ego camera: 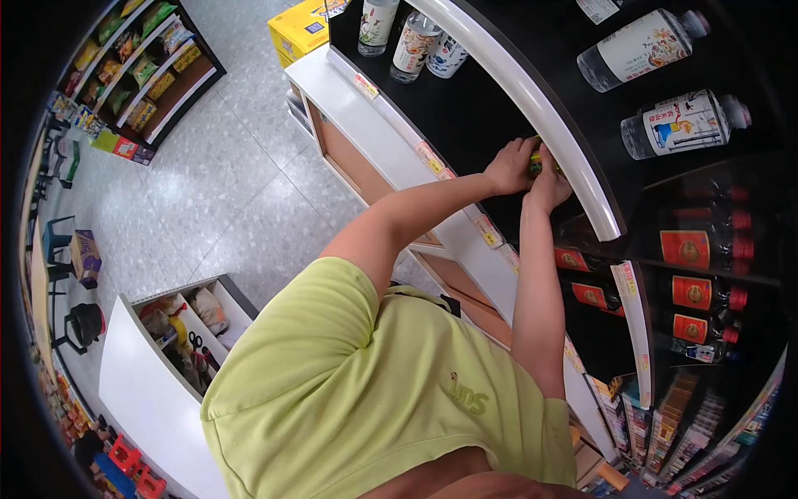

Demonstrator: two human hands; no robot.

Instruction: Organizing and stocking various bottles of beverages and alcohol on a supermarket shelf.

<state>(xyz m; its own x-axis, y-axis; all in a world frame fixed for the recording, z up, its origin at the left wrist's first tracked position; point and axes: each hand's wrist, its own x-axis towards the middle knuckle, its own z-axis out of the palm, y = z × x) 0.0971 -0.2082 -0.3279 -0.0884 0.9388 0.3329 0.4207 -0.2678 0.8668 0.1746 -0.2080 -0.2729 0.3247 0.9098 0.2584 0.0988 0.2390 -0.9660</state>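
Both my hands reach over a black shelf [455, 115], close together behind its curved white front rail [548, 112]. My left hand [512, 165] has its fingers around a small green-and-yellow item [536, 163]. From the other side my right hand [550, 186] grips the same item, thumb up along it. Most of the item is hidden by my fingers, so I cannot tell whether it is a can or a pack. Clear bottles with printed labels [414, 47] stand farther along the shelf.
Two clear labelled bottles [645, 50] [686, 125] are on the right. Dark bottles with red labels [691, 293] fill lower shelves. Price tags [488, 231] line the white ledge. Behind are an open drawer [187, 330] with scissors, a snack rack [134, 68] and a yellow carton [299, 31].
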